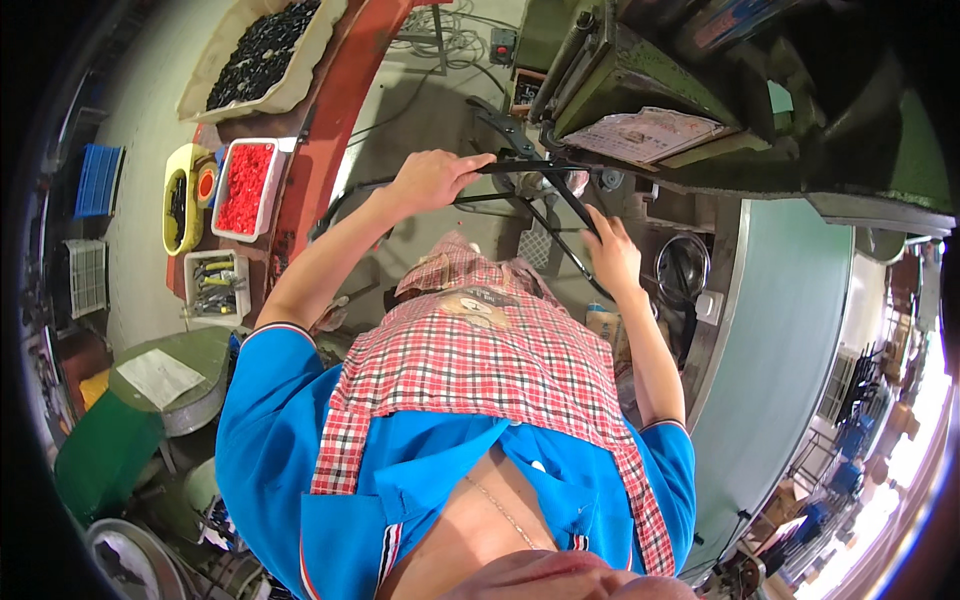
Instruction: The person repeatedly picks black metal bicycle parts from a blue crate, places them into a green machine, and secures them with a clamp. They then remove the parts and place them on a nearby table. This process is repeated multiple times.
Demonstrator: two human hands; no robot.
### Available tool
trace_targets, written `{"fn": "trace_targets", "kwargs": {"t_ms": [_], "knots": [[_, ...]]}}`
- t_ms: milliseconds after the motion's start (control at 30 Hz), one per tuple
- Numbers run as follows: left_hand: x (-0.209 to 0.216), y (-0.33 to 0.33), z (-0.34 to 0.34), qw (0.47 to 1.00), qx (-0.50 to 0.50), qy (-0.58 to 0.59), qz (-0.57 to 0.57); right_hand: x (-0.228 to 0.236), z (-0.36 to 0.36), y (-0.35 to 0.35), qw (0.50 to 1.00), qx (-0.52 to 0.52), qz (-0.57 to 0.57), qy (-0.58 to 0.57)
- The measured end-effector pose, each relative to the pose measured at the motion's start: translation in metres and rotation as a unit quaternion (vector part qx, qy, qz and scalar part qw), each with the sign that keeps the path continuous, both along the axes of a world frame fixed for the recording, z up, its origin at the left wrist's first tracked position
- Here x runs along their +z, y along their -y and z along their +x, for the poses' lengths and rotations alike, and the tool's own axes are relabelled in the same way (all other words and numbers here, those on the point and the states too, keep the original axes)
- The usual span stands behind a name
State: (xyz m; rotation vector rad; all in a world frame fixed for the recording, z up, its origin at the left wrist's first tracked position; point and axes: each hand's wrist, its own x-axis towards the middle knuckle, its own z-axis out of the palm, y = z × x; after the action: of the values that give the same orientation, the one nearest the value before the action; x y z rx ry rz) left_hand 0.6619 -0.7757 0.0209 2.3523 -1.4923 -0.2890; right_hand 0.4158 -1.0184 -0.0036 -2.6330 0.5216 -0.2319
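Note:
My left hand (432, 181) is closed round one end of the upper bar of a black metal tube frame (572, 203), its fingers lying along the tube. Lower and to the right, my right hand (614, 256) grips a slanting bar of the same frame. Thin tubes cross each other between the hands, and one curved end reaches left past my left forearm. The frame's upper bar lies at the working area of a green machine (632, 82); whether it touches the machine I cannot tell.
At left, a red-edged bench (345, 110) carries a cream tray (190, 100) of black parts, a white bin (222, 228) of red pieces, a yellow container (170, 235) and a box of tools (215, 305). A pale green panel (785, 290) stands at right. Cables lie beyond the frame.

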Motion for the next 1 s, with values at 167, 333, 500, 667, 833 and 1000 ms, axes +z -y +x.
{"fn": "trace_targets", "kwargs": {"t_ms": [167,333,500,667,833,1000], "knots": [[-0.006,0.0,-0.009,0.998,0.009,-0.047,-0.037,0.002,0.001,0.007,0.999,-0.04,0.003,-0.018],[0.006,-0.002,-0.016,1.0,0.011,0.005,-0.023,0.003,-0.009,0.005,0.999,-0.024,0.031,-0.013],[-0.008,0.0,-0.012,0.998,0.008,-0.01,-0.057,-0.006,0.001,0.022,0.999,0.0,0.039,-0.001],[-0.011,-0.001,-0.013,0.998,0.002,-0.038,-0.053,-0.001,0.002,0.026,0.999,0.015,0.032,-0.01],[-0.011,-0.003,-0.015,0.998,0.007,-0.04,-0.045,0.002,0.002,0.022,0.998,0.006,0.053,-0.023],[-0.007,-0.001,-0.015,0.998,0.006,-0.042,-0.038,-0.004,0.0,0.025,0.999,0.007,0.038,-0.015]]}}
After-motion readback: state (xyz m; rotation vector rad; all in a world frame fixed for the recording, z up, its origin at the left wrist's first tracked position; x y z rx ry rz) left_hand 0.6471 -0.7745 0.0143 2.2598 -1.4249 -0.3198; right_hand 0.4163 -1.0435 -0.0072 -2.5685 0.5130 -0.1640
